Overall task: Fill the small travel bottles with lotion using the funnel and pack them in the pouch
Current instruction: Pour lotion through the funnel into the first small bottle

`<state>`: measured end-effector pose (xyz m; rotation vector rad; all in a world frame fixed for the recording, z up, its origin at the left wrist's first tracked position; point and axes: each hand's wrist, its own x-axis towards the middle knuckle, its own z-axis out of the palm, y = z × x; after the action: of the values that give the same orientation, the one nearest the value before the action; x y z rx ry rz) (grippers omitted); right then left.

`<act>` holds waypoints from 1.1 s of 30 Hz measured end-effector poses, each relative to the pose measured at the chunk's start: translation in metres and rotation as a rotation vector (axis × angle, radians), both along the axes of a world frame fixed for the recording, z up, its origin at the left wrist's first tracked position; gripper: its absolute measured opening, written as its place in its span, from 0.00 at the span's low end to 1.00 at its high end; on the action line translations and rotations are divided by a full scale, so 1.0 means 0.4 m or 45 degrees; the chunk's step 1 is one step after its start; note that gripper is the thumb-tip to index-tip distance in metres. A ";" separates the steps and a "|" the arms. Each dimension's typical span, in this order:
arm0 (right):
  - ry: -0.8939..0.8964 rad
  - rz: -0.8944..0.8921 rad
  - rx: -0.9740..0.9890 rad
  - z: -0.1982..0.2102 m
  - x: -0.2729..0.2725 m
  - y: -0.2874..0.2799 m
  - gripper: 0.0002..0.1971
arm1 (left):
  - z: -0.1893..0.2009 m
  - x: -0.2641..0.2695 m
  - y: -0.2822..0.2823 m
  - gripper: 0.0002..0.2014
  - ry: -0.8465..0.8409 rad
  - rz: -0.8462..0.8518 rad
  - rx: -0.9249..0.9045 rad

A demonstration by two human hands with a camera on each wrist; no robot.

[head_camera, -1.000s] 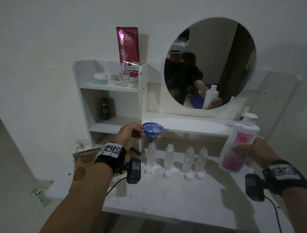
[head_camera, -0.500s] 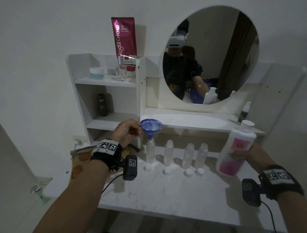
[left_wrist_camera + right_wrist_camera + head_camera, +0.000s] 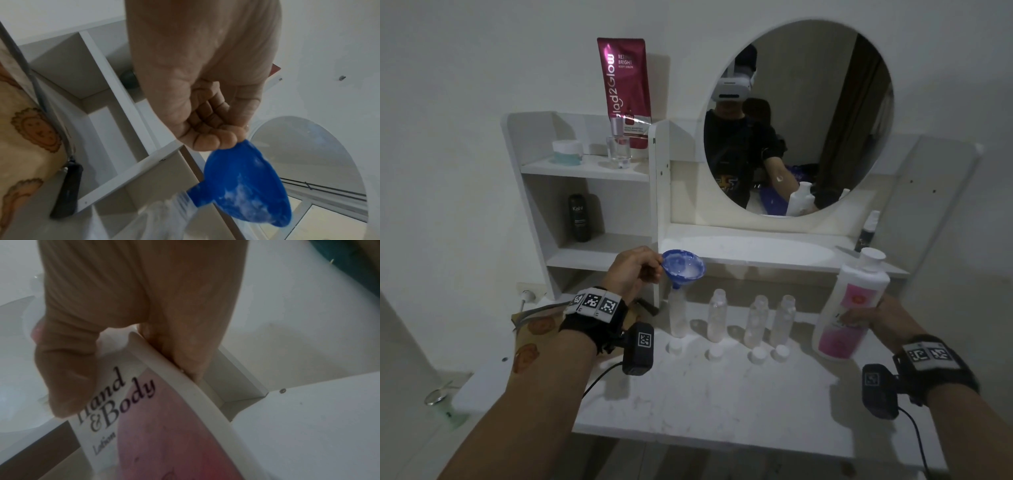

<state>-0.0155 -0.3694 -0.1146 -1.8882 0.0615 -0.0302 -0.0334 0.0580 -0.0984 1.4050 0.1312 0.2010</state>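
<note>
A blue funnel (image 3: 684, 268) smeared with white lotion sits in the neck of the leftmost travel bottle (image 3: 677, 315); my left hand (image 3: 635, 270) pinches its rim. The left wrist view shows the funnel (image 3: 246, 183) and the bottle neck (image 3: 180, 203) below my fingers (image 3: 213, 139). Three more clear travel bottles (image 3: 751, 317) stand in a row to the right, with white caps (image 3: 758, 355) lying in front. My right hand (image 3: 883, 320) grips the big white and pink lotion bottle (image 3: 851, 306), capped and leaning slightly on the table; its label (image 3: 115, 402) fills the right wrist view.
A patterned pouch (image 3: 534, 334) lies at the table's left end behind my left wrist. The white vanity (image 3: 722, 394) has a shelf unit (image 3: 585, 171) with a pink tube, a jar, a glass and a black bottle. A round mirror (image 3: 798, 120) stands behind.
The right hand has lowered the lotion bottle toward the table on the right. The left hand keeps hold of the funnel on the first bottle. The head view shifted slightly.
</note>
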 end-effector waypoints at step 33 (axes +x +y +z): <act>0.065 0.004 0.101 0.006 0.000 0.002 0.19 | 0.052 -0.017 0.000 0.12 0.253 0.318 0.963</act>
<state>-0.0153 -0.3687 -0.1124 -1.8099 0.0934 0.0223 -0.0404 0.0580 -0.0774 2.1631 0.4285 0.3385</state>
